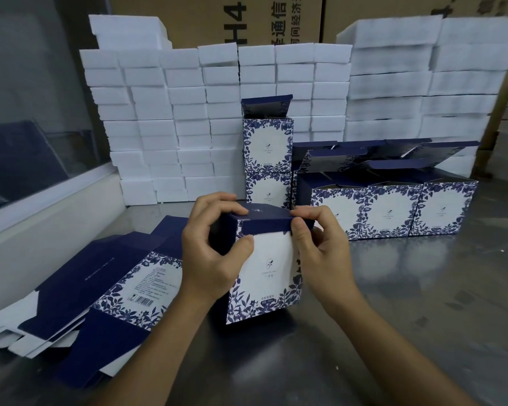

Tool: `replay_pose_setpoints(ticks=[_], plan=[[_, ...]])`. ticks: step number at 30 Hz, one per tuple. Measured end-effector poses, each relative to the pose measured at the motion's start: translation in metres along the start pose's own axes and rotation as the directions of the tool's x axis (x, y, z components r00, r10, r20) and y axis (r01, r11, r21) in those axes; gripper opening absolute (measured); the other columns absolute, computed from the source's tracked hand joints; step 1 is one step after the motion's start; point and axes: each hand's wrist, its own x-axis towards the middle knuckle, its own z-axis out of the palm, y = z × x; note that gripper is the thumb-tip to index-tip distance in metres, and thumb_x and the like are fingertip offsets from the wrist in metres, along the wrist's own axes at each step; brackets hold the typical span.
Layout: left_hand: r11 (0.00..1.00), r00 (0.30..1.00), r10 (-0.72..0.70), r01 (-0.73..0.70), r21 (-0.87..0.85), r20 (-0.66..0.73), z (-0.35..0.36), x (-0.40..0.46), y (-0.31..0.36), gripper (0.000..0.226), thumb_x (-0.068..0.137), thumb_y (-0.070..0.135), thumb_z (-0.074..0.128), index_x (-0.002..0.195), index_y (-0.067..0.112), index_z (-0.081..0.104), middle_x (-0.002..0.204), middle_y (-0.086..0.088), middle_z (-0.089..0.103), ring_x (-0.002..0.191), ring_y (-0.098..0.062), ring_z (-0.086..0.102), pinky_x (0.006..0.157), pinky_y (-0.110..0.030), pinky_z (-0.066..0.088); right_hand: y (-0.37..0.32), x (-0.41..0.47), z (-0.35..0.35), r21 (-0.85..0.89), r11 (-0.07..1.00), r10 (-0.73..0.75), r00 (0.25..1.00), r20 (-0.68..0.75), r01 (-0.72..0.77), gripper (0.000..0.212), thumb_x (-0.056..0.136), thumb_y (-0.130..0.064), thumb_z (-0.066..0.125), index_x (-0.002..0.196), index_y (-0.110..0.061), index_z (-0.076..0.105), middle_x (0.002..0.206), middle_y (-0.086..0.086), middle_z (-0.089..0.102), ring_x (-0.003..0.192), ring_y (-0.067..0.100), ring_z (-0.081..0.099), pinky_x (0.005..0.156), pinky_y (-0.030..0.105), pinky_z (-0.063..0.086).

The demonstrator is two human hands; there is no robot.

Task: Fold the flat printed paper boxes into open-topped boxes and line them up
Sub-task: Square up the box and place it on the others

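Two bare forearms reach forward side by side toward a printed box (264,265). The left hand (214,247) curls around the box's upper left corner, thumb pressed on its front face. The right hand (320,244) grips the upper right corner, fingertips pinching the top edge.
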Motion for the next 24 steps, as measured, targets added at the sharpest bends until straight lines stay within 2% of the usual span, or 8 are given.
replay_pose_setpoints(ticks=[3, 8, 13, 16, 18, 20, 22, 24], plan=[[1.0, 1.0, 0.006, -0.006, -0.004, 0.011, 0.001, 0.0, 0.001, 0.028, 0.065, 0.027, 0.06, 0.091, 0.018, 0.065, 0.111, -0.006, 0.059, 0.107, -0.014, 0.058, 0.086, -0.025, 0.045, 0.001, 0.002, -0.002, 0.003, 1.0, -0.006, 1.0, 0.009, 0.006, 0.017, 0.099, -0.008, 0.057, 0.095, -0.024, 0.062, 0.11, 0.006, 0.066, 0.096, 0.027, 0.062, 0.082, 0.037, 0.052], [1.0, 1.0, -0.002, 0.002, -0.015, -0.002, 0.0, 0.001, -0.001, 0.029, 0.065, 0.026, 0.059, 0.091, 0.014, 0.065, 0.109, -0.007, 0.06, 0.106, -0.008, 0.058, 0.086, -0.02, 0.043, 0.004, 0.002, -0.003, 0.103, 0.994, 0.052, 0.998, -0.035, -0.048, 0.012, 0.101, -0.013, 0.057, 0.101, -0.022, 0.066, 0.081, -0.016, 0.07, 0.07, 0.001, 0.06, 0.06, 0.017, 0.05], [1.0, 1.0, 0.008, -0.008, -0.011, 0.012, 0.001, 0.0, -0.002, 0.028, 0.065, 0.026, 0.059, 0.091, 0.019, 0.065, 0.111, -0.007, 0.059, 0.104, -0.009, 0.058, 0.085, -0.019, 0.042, 0.008, 0.004, -0.004, 0.114, 0.993, 0.052, 0.995, -0.086, -0.042, 0.011, 0.097, -0.012, 0.063, 0.095, -0.02, 0.07, 0.083, -0.014, 0.071, 0.075, 0.001, 0.063, 0.07, 0.016, 0.051], [1.0, 1.0, -0.016, 0.016, 0.022, 0.008, 0.001, -0.002, -0.004, 0.03, 0.066, 0.031, 0.06, 0.095, 0.026, 0.065, 0.12, -0.003, 0.054, 0.118, -0.011, 0.054, 0.093, -0.022, 0.042, 0.011, 0.003, -0.003, 0.162, 0.985, 0.088, 0.988, -0.124, -0.067, 0.014, 0.097, -0.014, 0.064, 0.099, -0.028, 0.067, 0.082, -0.014, 0.072, 0.076, 0.0, 0.065, 0.068, 0.015, 0.05], [0.997, 0.998, -0.061, 0.061, 0.055, -0.011, 0.001, -0.003, -0.007, 0.033, 0.066, 0.037, 0.061, 0.099, 0.031, 0.065, 0.129, -0.001, 0.048, 0.126, -0.008, 0.049, 0.098, -0.026, 0.043, 0.014, -0.001, 0.0, 0.214, 0.966, 0.167, 0.982, -0.09, -0.144, 0.019, 0.098, -0.017, 0.063, 0.113, -0.028, 0.06, 0.089, -0.008, 0.075, 0.081, 0.003, 0.068, 0.07, 0.017, 0.052], [0.992, 0.993, -0.107, 0.11, 0.061, -0.054, 0.001, -0.004, -0.01, 0.035, 0.066, 0.041, 0.062, 0.1, 0.034, 0.064, 0.135, -0.002, 0.045, 0.128, -0.01, 0.048, 0.101, -0.027, 0.043, 0.019, -0.005, 0.002, 0.174, 0.961, 0.224, 0.974, -0.022, -0.217, 0.028, 0.097, -0.021, 0.063, 0.124, -0.025, 0.056, 0.107, -0.002, 0.074, 0.097, 0.009, 0.07, 0.08, 0.024, 0.056], [0.987, 0.984, -0.153, 0.157, 0.037, -0.094, -0.002, -0.004, -0.014, 0.036, 0.066, 0.042, 0.064, 0.101, 0.035, 0.065, 0.137, -0.003, 0.046, 0.128, -0.011, 0.049, 0.103, -0.028, 0.043, 0.022, -0.007, 0.003, 0.104, 0.956, 0.267, 0.96, 0.084, -0.275, 0.029, 0.097, -0.026, 0.064, 0.125, -0.022, 0.059, 0.118, 0.0, 0.072, 0.111, 0.016, 0.068, 0.089, 0.027, 0.056], [0.978, 0.972, -0.21, 0.209, -0.014, -0.111, -0.003, -0.003, -0.017, 0.035, 0.069, 0.036, 0.067, 0.103, 0.036, 0.067, 0.14, -0.001, 0.048, 0.129, -0.004, 0.048, 0.103, -0.022, 0.042, 0.026, -0.01, 0.003, 0.098, 0.944, 0.291, 0.934, 0.209, -0.316, 0.032, 0.097, -0.027, 0.064, 0.128, -0.021, 0.06, 0.119, -0.004, 0.073, 0.111, 0.015, 0.068, 0.091, 0.029, 0.057]])
